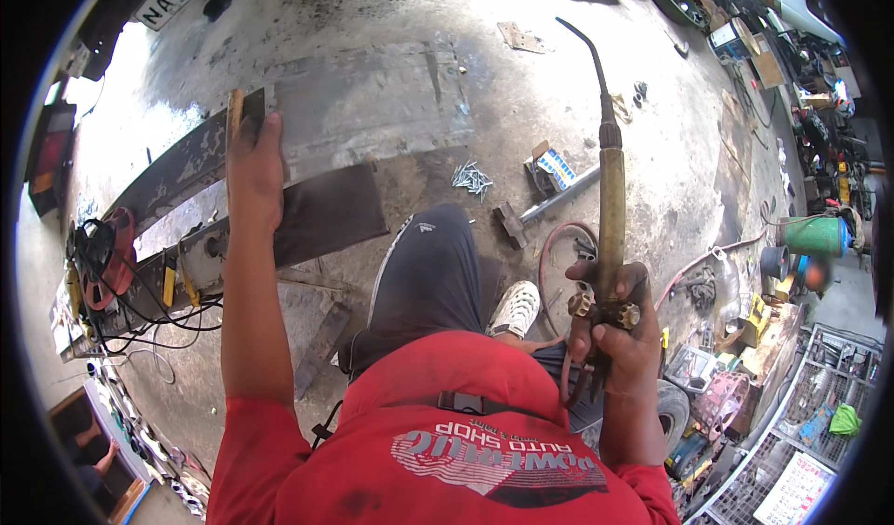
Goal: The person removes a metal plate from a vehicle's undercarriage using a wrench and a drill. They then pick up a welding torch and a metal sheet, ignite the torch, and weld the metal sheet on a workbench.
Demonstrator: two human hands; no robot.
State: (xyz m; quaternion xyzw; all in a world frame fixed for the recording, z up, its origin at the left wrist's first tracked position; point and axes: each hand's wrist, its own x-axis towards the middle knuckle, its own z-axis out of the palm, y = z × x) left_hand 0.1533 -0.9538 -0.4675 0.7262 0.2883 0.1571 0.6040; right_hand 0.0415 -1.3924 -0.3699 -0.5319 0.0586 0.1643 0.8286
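My right hand (615,325) is closed around the handle of a brass gas torch (611,208), held upright with its thin bent tip pointing away. Its valve knobs (626,316) sit by my fingers, and a reddish hose runs down from the grip. My left hand (256,166) is stretched out to the left, its fingers curled over the end of a dark metal piece with a tan edge strip (235,115). That piece lies against a worn grey metal frame (177,176). Beside it, a broad grey metal sheet (363,101) lies flat.
A pile of screws (472,178), a small blue-and-white box (553,169) and a hammer (512,225) lie ahead on the concrete floor. Cables hang from a red reel (112,259) at left. A green cylinder (812,234) and a wire rack (792,413) stand at right.
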